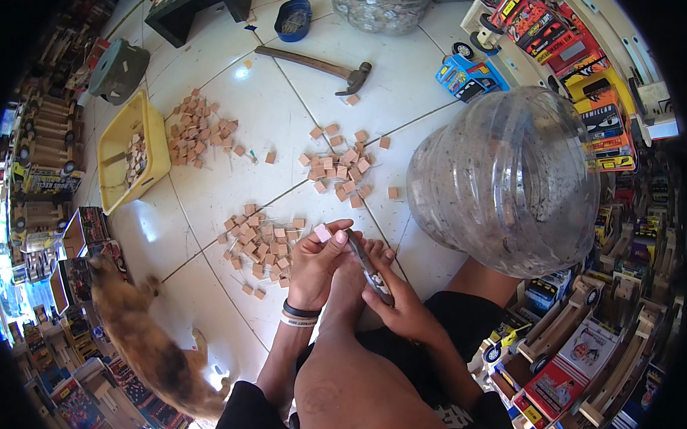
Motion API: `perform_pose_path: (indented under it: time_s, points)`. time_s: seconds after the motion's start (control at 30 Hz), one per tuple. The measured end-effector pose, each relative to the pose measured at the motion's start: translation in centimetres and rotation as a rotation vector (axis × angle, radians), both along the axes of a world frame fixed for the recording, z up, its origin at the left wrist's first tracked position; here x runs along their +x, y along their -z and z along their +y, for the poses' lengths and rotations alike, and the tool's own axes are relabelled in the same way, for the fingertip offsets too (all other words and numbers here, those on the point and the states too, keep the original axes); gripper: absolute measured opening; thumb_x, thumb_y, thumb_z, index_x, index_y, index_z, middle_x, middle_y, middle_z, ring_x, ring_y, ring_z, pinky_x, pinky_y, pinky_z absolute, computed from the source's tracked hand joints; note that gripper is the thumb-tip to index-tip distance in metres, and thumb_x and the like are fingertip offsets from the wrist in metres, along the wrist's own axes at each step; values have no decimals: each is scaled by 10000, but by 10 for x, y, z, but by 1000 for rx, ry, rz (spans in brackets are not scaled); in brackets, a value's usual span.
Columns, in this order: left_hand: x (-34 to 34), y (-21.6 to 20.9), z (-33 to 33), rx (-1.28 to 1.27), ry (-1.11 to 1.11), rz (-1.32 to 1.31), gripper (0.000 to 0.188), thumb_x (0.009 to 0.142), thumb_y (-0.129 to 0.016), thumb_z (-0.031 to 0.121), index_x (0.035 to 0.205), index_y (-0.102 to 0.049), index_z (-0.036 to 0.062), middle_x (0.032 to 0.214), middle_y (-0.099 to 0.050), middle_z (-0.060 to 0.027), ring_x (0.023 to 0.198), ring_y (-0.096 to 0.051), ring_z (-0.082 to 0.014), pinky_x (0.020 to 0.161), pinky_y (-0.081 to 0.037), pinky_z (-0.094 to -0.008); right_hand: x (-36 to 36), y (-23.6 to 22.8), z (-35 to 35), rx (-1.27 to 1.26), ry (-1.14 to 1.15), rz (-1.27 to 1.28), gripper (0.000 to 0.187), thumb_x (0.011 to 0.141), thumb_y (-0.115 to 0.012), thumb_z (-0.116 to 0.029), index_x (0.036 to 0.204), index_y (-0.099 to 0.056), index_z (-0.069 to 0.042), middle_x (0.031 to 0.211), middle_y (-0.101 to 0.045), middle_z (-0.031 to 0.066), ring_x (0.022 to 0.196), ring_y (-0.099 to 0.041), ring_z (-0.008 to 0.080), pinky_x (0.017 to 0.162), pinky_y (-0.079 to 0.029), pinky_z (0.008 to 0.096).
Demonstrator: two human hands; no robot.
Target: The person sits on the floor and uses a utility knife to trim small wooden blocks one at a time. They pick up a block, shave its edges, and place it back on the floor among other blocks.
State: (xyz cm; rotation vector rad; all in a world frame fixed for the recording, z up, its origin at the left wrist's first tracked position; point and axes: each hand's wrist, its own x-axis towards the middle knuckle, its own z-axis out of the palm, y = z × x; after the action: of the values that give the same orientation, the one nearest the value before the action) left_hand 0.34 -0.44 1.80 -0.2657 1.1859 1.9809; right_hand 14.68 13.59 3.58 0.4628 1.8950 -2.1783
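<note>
My left hand [312, 270], in front of me at the middle, pinches a small wooden block [323, 232] between thumb and fingertips. My right hand [398, 307] is closed around a narrow dark tool [369, 267], whose exact kind I cannot make out. Its upper end reaches up beside the left thumb, close to the block. My bare foot is partly hidden behind both hands. Just left of them lies a pile of small wooden blocks [263, 244], several with thin nails sticking out. A second pile of blocks [340, 168] lies beyond my hands.
Another block pile [197, 132] lies beside a yellow basin [160, 160]. A hammer [315, 66] and a blue bowl of nails [293, 33] are farther off. A large clear plastic container [509, 182] stands right. A cat [147, 342] is at left. Wooden toy trucks [553, 373] line both sides.
</note>
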Motion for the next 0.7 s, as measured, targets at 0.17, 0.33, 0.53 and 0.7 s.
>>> perform_pose_path:
  time_s: [0.17,0.33,0.53,0.7]
  points:
    - [-1,-3,-2,43,93,-73,212,1034,-723,224,1163,-714,55,1216,-718,-52,946,-692,-147,839,-577,-332,11,-5,9,-912,42,-217,524,1078,-646,-198,1535,-419,-79,997,-561,35,830,-557,120,797,-522,320]
    - [1,-6,0,15,27,-37,207,1070,-669,244,1145,-715,57,1179,-711,-45,982,-685,-143,911,-565,-339,8,-2,9,-799,43,-208,525,1074,-655,-209,1530,-425,-85,1036,-595,54,863,-599,144,827,-534,332]
    - [-2,6,-7,-79,-93,200,197,1074,-666,201,1139,-707,20,1031,-715,-39,941,-681,-142,925,-558,-320,13,6,19,-434,0,-292,509,1068,-652,-182,1513,-440,-57,1150,-661,97,1069,-682,186,970,-554,360]
    - [1,11,-4,-137,58,331,161,1045,-699,120,1124,-713,-20,1054,-732,-54,993,-691,-139,919,-556,-320,12,5,23,-359,30,-418,432,1067,-639,-145,1463,-501,-43,1191,-698,98,1104,-703,194,984,-555,354]
